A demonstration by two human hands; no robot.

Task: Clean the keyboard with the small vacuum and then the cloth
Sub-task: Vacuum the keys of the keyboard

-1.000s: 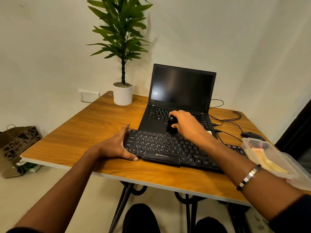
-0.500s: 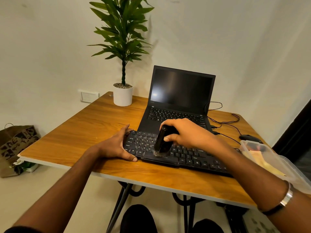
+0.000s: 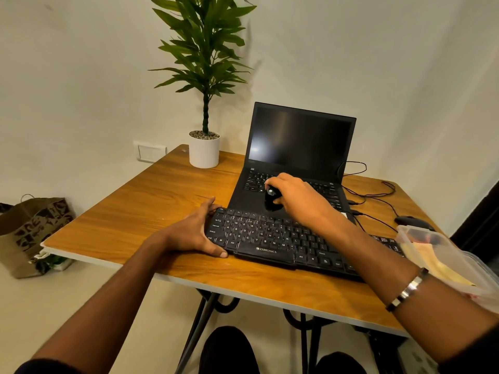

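Right grip clasps one small vacuum; left grip spread against one keyboard, beside one laptop.

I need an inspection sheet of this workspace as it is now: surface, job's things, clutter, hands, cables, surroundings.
Surface: wooden table, white edge, bare at the left.
Job's things: black keyboard at the near edge; small vacuum at its far edge, over the laptop's palm rest; no cloth identified.
Clutter: potted plant at the far corner; mouse; clear plastic box at the right.
Hands: left hand braces the keyboard's left end; right hand grips the vacuum.
Cables: black cables lie loose right of the laptop.
Surroundings: paper bag on the floor; wall socket.
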